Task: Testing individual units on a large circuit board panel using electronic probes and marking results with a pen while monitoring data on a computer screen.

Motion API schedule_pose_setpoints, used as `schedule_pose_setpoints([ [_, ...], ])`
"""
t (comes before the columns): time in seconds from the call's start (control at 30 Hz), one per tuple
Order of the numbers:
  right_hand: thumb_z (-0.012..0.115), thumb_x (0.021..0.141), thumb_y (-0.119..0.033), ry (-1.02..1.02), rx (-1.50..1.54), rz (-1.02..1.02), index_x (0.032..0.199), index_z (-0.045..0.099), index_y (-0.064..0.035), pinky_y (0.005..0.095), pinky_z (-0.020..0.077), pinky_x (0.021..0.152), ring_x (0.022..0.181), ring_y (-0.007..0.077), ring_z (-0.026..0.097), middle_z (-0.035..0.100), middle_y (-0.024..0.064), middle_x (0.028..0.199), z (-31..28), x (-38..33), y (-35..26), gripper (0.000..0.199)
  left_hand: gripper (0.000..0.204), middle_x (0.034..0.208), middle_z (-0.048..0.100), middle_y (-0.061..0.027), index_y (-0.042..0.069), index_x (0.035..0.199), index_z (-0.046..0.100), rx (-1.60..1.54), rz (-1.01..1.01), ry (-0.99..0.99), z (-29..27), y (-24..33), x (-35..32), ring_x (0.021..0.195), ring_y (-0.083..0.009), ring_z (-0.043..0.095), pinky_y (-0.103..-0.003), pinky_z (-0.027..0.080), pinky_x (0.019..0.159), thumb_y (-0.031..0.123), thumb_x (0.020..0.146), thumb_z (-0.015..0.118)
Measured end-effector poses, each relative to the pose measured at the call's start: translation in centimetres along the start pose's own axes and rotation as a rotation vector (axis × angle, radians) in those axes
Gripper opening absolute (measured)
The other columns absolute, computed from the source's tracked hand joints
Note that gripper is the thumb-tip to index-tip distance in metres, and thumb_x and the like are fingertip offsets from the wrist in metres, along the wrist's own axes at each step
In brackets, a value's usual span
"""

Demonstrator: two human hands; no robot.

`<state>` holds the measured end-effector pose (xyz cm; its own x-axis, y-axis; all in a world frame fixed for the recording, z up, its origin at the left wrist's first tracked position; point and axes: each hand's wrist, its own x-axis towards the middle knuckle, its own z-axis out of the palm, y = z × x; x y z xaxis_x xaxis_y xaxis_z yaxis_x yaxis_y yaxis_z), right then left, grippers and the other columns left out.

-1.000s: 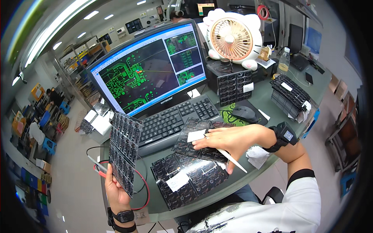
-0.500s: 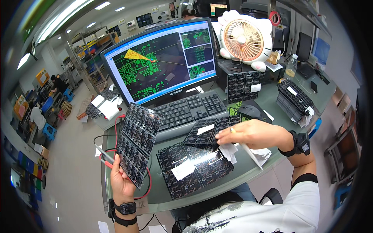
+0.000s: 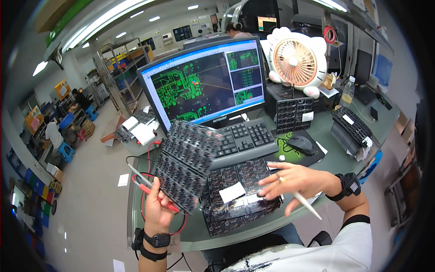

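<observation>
My left hand (image 3: 158,213) grips the lower edge of a black circuit board panel (image 3: 188,156), held up tilted in front of the keyboard's left end. Red test probes with a grey tip (image 3: 137,174) lie against the same hand; whether its fingers clasp them is hard to tell. Below and to the right, more black panels (image 3: 244,215) lie stacked on the table, a white paper slip (image 3: 232,192) on top. My right hand (image 3: 299,181) hovers over the stack's right edge with fingers spread. Tucked in it is a white pen-like tool (image 3: 310,208), pointing down to the right.
Behind stand a monitor (image 3: 204,86) with a green circuit layout, a keyboard (image 3: 244,140), a mouse (image 3: 301,145) on its mat and a white fan (image 3: 297,63). A propped panel (image 3: 293,115), another panel stack (image 3: 351,127) and a bottle (image 3: 348,90) are at right.
The panel that lay askew under my right hand now rests more squarely on the stack. My right hand has drawn back to the right, its fingers spreading. The left-held panel has turned its face upward.
</observation>
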<state>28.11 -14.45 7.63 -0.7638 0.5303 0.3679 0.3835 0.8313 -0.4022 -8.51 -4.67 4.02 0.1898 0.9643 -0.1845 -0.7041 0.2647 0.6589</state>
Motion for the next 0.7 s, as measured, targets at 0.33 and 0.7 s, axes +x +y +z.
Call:
schedule_pose_setpoints([
  [0.33,0.069,0.090,-0.021,0.600,0.934,0.334,0.139,0.038,0.0016,0.0323,0.0425,0.099,0.118,0.0144,0.049,0.055,0.0111,0.128,2.8,7.3,0.6,0.061,0.025,0.062,0.042,0.0062,0.015,0.081,0.048,0.180,0.113,-0.270,8.7,-3.2,1.9,0.050,-0.0047,0.039,-0.024,0.039,0.052,0.031,0.097,0.058],
  [0.7,0.059,0.093,-0.010,1.258,-0.918,0.662,0.119,0.061,-0.0103,0.0362,0.0518,0.065,0.071,0.0251,0.064,0.067,0.0137,0.087,-8.1,-8.3,1.5,0.027,0.028,0.064,0.036,0.0044,0.002,0.117,0.053,0.210,0.058,-0.227,3.7,-2.4,3.7,0.055,-0.0052,0.035,-0.019,0.034,0.048,0.025,0.103,0.046],
])
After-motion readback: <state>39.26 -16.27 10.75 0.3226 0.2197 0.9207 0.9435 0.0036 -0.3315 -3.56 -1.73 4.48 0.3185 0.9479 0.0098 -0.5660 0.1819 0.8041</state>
